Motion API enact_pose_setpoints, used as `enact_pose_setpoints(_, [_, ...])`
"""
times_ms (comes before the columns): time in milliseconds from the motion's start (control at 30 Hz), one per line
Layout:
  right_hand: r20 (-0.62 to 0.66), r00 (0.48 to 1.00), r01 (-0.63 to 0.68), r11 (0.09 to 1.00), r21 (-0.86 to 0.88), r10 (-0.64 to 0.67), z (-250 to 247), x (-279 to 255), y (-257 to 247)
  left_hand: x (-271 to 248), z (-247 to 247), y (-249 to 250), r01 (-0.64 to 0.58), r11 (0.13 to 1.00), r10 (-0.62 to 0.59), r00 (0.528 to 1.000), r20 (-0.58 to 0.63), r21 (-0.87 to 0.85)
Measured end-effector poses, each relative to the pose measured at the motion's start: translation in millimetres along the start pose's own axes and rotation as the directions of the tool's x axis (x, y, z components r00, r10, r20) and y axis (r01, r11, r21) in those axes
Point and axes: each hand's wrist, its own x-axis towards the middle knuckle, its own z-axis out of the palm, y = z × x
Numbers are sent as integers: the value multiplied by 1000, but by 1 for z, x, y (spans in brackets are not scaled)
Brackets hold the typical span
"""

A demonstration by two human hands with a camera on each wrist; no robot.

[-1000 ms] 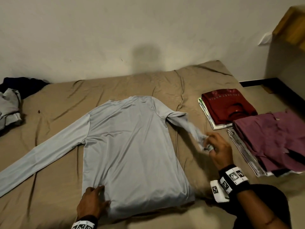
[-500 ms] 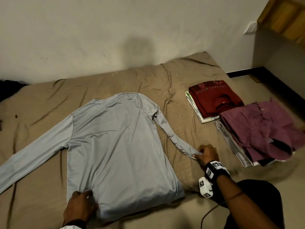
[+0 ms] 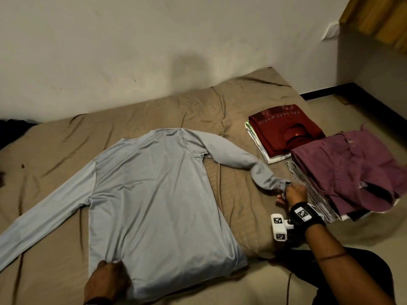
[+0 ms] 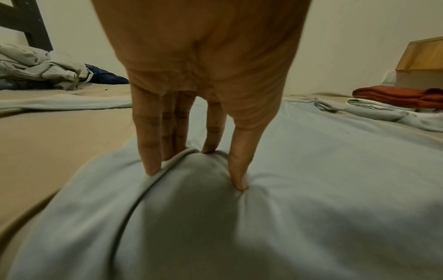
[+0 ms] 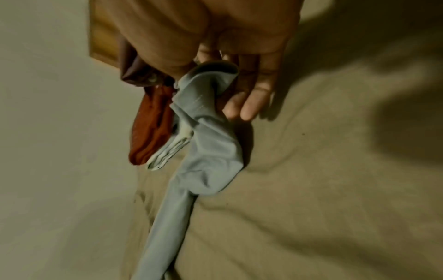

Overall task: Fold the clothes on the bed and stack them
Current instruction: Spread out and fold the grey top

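Note:
A light grey-blue long-sleeved shirt lies flat on the tan bed, its left sleeve stretched out to the lower left. My left hand is at the shirt's hem. In the left wrist view its straight fingers and thumb press into the shirt, raising a small mound of cloth between them. My right hand pinches the cuff of the right sleeve, drawn out to the right. In the right wrist view the sleeve runs from thumb and fingers of that hand across the sheet.
A folded maroon garment tops one stack right of the shirt. A purple garment lies loosely on a second stack beside my right hand. Unfolded clothes are heaped at the bed's far left. Wooden furniture stands at the right wall.
My right hand has pulled the cuff down and then out to the right, spreading the sleeve away from the shirt's body. The left hand has stayed on the hem.

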Motion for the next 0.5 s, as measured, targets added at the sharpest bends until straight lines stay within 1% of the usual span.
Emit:
enact_pose_setpoints(67, [-41,991,-126,990,68,129,0,15,11,-4,-6,5,-2,998,1,1000,9,58])
enact_pose_setpoints(167, [-28,959,-265,929,257,281,-12,27,16,-3,-9,6,-31,994,27,999,40,108])
enact_pose_setpoints(233, [-15,958,-260,890,375,286,-23,22,18,-4,-14,9,-49,993,42,997,67,110])
enact_pose_setpoints(267, [8,951,-286,865,412,311,-28,21,22,-5,-17,13,-50,993,43,997,70,107])
enact_pose_setpoints(300, [25,940,-320,854,409,340,-31,17,24,-7,-20,16,-56,993,49,996,70,101])
enact_pose_setpoints(333, [-4,941,-319,894,314,337,-34,15,25,-7,-22,19,-62,992,54,996,75,113])
enact_pose_setpoints(367, [-75,954,-280,951,131,291,-37,18,27,-8,-24,22,-78,991,70,995,68,111])
enact_pose_setpoints(400, [-172,968,-209,968,-141,184,-38,20,28,-7,-25,23,-78,989,69,995,78,124])
enact_pose_setpoints(433, [-218,975,-121,903,-412,31,-38,19,26,-8,-24,24,-79,991,71,995,77,110])
enact_pose_setpoints(467, [-203,972,-28,794,-607,-121,-36,19,26,-6,-23,25,-64,991,53,994,91,120])
enact_pose_setpoints(500, [-132,959,68,653,-754,-252,-33,17,29,-10,-25,27,-78,991,71,995,68,108])
